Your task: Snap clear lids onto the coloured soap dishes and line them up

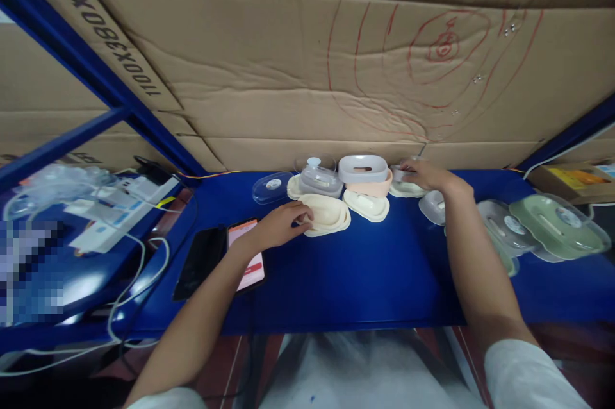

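Note:
My left hand (282,224) has its fingers bent and closed at the left edge of a cream oval plastic tray (331,211) on the blue table. At the back right, my right hand (430,177) reaches down with its fingertips around a small light grey piece (400,173), partly hidden by them. Under that piece lies another cream part (407,190). Between my hands stand a white-grey oval box (363,166) with a slot, a peach box (377,188) beneath it, and a smaller cream tray (368,205). Behind the left hand's tray sits a grey box with a clear lid (321,182).
A clear lid (273,187) lies at the back left. On the left are a lit phone (247,255), a black flat object (200,263) and power strips (103,217) with cables. Green (552,223) and grey lidded boxes (507,229) stand right, beside my right forearm. Cardboard (269,63) walls the back.

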### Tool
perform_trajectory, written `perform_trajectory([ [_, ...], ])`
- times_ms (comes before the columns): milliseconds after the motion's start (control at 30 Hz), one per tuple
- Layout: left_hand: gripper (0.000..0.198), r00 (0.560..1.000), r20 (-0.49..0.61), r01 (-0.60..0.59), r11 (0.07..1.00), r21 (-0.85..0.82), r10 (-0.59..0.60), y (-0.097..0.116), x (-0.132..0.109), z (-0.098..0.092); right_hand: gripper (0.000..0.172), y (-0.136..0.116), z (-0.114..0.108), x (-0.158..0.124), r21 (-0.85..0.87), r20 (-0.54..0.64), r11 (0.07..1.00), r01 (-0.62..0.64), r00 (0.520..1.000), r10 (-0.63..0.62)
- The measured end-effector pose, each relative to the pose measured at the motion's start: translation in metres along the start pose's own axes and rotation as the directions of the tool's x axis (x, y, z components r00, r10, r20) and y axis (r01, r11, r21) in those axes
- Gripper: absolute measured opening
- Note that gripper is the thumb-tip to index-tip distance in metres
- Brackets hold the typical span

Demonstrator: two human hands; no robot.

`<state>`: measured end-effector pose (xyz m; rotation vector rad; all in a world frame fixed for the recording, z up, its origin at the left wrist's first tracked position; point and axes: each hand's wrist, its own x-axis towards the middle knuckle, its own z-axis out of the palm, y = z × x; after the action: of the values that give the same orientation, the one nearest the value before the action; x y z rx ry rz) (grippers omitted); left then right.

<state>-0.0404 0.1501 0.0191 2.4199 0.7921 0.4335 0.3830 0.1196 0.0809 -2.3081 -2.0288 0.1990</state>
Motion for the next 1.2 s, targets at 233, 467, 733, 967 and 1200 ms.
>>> perform_trajectory([
  [233,0.017,1.0,-0.015,0.003,1.0,-0.003,-0.003,0.002,-0.001,0.001,0.039,0.002,-0.053,-0.041,0.018,-0.267,0.998,-0.055,0.962,0.057],
  [467,0.014,1.0,-0.015,0.004,1.0,0.019,-0.004,0.001,-0.001,0.003,0.063,0.044,0.003,-0.136,-0.106,-0.01,0.948,-0.302,0.953,0.302],
  [733,0.013,1.0,-0.013,-0.011,1.0,0.013,0.011,-0.001,0.0,0.007,0.081,0.028,0.092,-0.254,-0.005,-0.238,0.978,-0.211,0.95,0.203],
  [967,0.016,0.998,-0.005,-0.06,0.989,0.135,0.061,0.01,0.0,0.007,0.059,-0.04,0.066,-0.209,0.274,-0.055,0.892,0.36,0.932,-0.359],
  [1200,0.016,0.945,-0.017,-0.297,0.877,0.377,0.328,0.046,-0.004,0.02,0.047,0.0,0.048,-0.093,0.012,-0.266,0.968,0.251,0.934,-0.239],
])
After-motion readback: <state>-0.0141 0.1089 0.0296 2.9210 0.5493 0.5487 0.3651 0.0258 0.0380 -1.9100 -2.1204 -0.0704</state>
